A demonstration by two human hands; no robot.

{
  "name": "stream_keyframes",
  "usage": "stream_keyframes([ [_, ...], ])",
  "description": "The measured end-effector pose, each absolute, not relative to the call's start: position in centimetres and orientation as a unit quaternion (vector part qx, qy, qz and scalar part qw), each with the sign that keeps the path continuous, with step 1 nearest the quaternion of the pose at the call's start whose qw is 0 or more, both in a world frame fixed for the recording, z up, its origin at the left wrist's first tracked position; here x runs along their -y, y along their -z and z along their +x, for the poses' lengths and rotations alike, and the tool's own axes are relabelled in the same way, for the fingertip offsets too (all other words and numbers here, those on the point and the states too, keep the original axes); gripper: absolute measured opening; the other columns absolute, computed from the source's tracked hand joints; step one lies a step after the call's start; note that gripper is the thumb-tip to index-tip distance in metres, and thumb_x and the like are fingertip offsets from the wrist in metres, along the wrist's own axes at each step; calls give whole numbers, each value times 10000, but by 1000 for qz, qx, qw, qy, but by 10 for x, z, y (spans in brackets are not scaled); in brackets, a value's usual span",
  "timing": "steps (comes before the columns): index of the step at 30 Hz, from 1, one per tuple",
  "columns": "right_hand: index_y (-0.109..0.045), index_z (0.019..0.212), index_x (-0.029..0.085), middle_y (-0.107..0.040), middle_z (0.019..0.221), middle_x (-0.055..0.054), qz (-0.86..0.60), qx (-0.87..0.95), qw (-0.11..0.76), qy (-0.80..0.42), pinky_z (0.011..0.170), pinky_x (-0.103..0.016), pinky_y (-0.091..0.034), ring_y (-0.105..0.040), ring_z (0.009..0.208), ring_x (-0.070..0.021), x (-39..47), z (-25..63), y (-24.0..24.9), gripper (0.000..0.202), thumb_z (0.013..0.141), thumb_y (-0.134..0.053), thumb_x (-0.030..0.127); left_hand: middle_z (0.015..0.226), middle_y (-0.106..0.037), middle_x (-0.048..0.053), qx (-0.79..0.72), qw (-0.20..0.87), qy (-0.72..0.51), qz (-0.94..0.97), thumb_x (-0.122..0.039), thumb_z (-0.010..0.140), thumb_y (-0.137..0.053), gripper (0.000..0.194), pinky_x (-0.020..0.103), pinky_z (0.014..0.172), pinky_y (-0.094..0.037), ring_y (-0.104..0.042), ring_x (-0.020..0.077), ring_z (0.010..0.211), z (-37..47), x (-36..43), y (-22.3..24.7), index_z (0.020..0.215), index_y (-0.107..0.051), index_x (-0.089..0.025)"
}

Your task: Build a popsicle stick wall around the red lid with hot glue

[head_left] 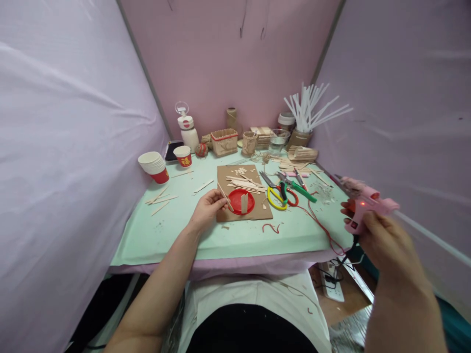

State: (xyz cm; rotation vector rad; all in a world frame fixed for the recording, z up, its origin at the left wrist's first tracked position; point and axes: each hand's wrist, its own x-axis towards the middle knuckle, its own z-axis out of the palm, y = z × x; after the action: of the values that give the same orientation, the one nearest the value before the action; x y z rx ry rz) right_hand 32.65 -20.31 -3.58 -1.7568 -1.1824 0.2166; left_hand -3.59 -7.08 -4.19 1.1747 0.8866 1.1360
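Observation:
In my left hand (210,208) is a thin wooden stick (224,196), pinched between the fingers at the left side of a red round dish (241,209). A short flat wooden piece (244,202) stands upright in the dish, which rests on a brown cardboard sheet (253,214). At the right, beyond the table's edge, my right hand (375,230) is wrapped round a pink glue gun (368,203) with an orange light lit on its side. Its nozzle points up and to the left. Several pale wooden sticks (246,184) lie on the cardboard behind the dish.
Yellow-handled scissors (275,198) and green-handled pliers (303,191) lie right of the cardboard. Stacked paper cups (154,166) stand at the left. A white bottle (189,135), a woven basket (224,143) and a glass bowl (277,142) line the back. Red cord trails at the right.

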Motion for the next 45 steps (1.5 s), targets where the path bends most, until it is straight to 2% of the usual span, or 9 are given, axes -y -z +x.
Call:
stream_keyframes([
  [2, -685, 1014, 172, -680, 1108, -208, -622, 377, 634, -264, 662, -357, -539, -691, 814, -238, 205, 300, 28, 489, 806, -578, 602, 688, -632, -3, -363, 619, -496, 489, -340, 644, -792, 299, 194, 569, -435, -551, 70, 577, -37, 71, 41, 748, -591, -145],
  [4, -687, 926, 160, -707, 997, -147, -572, 324, 665, -354, 643, -341, -549, -670, 742, -211, 206, 273, 24, 521, 697, -682, 628, 691, -630, 2, -342, 640, -503, 470, -350, 642, -805, 316, 182, 565, -435, -546, 63, 571, -38, 72, 40, 740, -593, -137],
  [6, -697, 891, 161, -711, 908, -111, -553, 331, 638, -422, 584, -303, -532, -646, 696, -191, 208, 250, 26, 521, 672, -701, 633, 692, -629, 7, -324, 658, -511, 449, -353, 646, -813, 326, 174, 558, -435, -544, 59, 563, -40, 73, 39, 741, -594, -131],
  [10, -716, 935, 150, -687, 820, -103, -533, 429, 554, -474, 544, -285, -477, -589, 653, -180, 213, 221, 39, 512, 805, -568, 623, 705, -626, 20, -287, 694, -518, 410, -320, 676, -808, 301, 158, 561, -439, -533, 50, 559, -43, 75, 38, 762, -597, -123],
  [20, -663, 1029, 184, -607, 775, -49, -507, 482, 552, -454, 527, -254, -373, -488, 632, -140, 213, 200, 41, 422, 941, -419, 517, 734, -525, -10, -200, 761, -524, 324, -207, 741, -766, 212, 123, 542, -424, -454, 28, 568, -48, 73, 36, 750, -569, -130],
  [24, -652, 1025, 182, -567, 704, -29, -489, 512, 543, -452, 547, -263, -390, -485, 618, -147, 215, 188, 39, 449, 945, -385, 534, 706, -455, -21, -130, 810, -527, 220, -126, 878, -589, 137, 74, 507, -405, -440, 12, 550, -37, 75, 31, 750, -541, -129],
  [29, -669, 974, 169, -607, 748, -47, -521, 560, 510, -393, 550, -263, -418, -505, 617, -149, 223, 169, 31, 476, 928, -391, 553, 704, -427, -12, -60, 838, -531, 110, -119, 979, -351, 267, 55, 502, -428, -455, 12, 543, -16, 84, 24, 776, -523, -134],
  [40, -668, 958, 188, -637, 836, -65, -561, 617, 486, -263, 602, -286, -481, -571, 668, -182, 224, 154, 44, 415, 934, -373, 479, 709, -448, -3, -100, 846, -518, 72, -137, 1000, -246, 356, 45, 503, -457, -498, 7, 542, -10, 91, 27, 794, -536, -113],
  [45, -651, 960, 194, -656, 923, -80, -559, 625, 487, -243, 680, -314, -504, -602, 746, -202, 224, 153, 47, 360, 935, -386, 437, 705, -437, -16, -126, 842, -519, 72, -130, 989, -319, 292, 36, 501, -454, -497, 1, 533, -9, 91, 28, 789, -532, -119],
])
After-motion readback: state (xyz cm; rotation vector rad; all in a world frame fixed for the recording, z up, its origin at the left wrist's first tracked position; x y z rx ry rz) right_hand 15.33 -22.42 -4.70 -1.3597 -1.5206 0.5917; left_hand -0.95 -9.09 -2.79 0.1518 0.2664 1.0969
